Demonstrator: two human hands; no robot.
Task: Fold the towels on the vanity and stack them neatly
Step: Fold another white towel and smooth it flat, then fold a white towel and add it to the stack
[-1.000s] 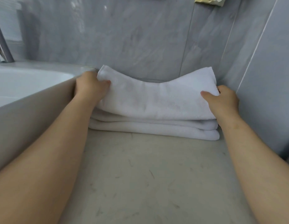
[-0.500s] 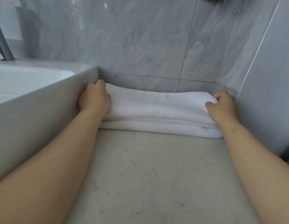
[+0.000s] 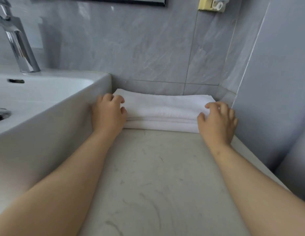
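Note:
A stack of folded white towels (image 3: 162, 111) lies flat on the pale vanity top (image 3: 158, 176), pushed back against the grey tiled wall. My left hand (image 3: 108, 115) hovers at the stack's left end with loosely curled fingers and holds nothing. At the right end my right hand (image 3: 217, 121) is spread and relaxed, its fingertips just over the top towel's edge, and it grips nothing.
A white basin (image 3: 51, 103) with a high side wall borders the stack on the left, with a chrome tap (image 3: 19, 43) behind it. Grey tiled walls close the back and the right (image 3: 271, 92). A yellow fitting (image 3: 211, 4) hangs on the wall above.
The top towel, lifted a second ago, now lies flat on the stack. Both hands have let go of its ends and drawn slightly back, and the view has pulled back.

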